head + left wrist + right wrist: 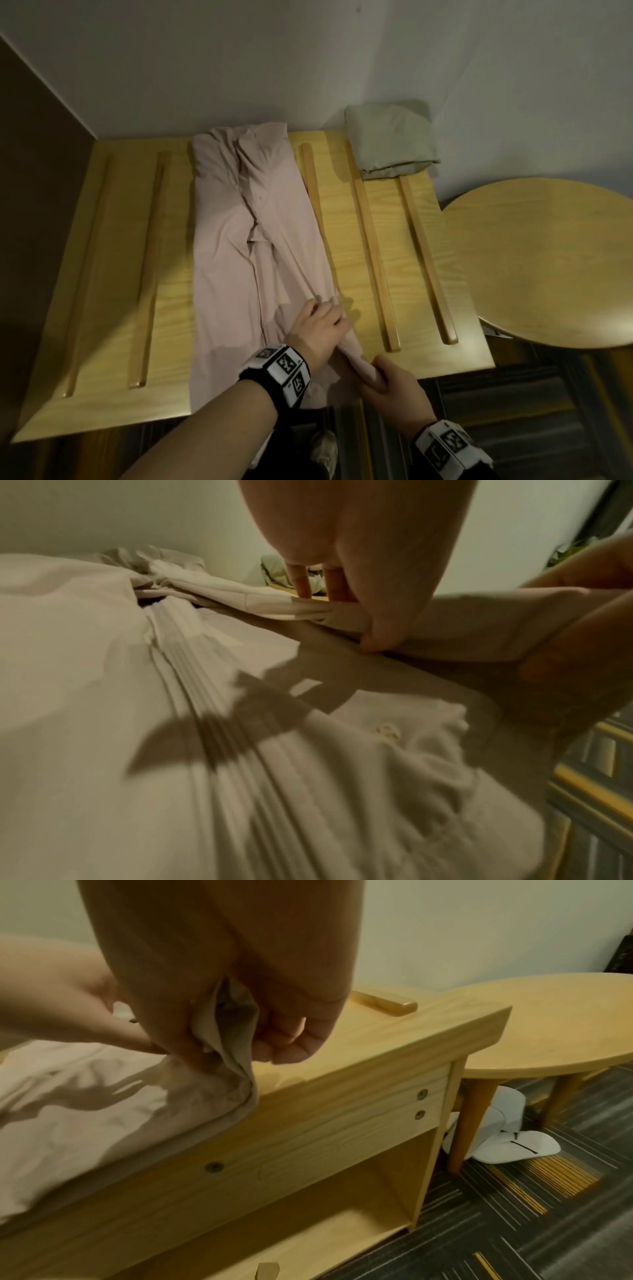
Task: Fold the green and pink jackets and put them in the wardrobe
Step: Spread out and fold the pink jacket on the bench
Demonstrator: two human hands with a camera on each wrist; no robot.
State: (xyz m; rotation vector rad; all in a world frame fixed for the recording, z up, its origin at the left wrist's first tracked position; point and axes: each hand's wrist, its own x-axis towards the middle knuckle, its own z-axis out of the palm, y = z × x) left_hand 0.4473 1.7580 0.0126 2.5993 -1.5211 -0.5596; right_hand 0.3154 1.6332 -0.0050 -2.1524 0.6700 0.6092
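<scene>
The pink jacket (239,240) lies lengthwise on the wooden luggage bench (113,274), collar towards the wall, hem hanging over the front edge. My left hand (318,329) pinches a fold of its right side near the hem; in the left wrist view the thumb and fingers (373,631) clamp the pink fabric (171,723). My right hand (394,380) grips the jacket's lower right corner at the bench's front edge; in the right wrist view, cloth (236,1042) is bunched in my right hand (246,1031). The green jacket (390,140) sits folded at the bench's back right corner.
Raised wooden slats (373,257) run front to back on the bench. A round wooden table (548,263) stands close on the right. Below it lie white slippers (507,1139) on striped carpet (548,1218). White walls close the back; an open shelf (308,1240) is under the bench.
</scene>
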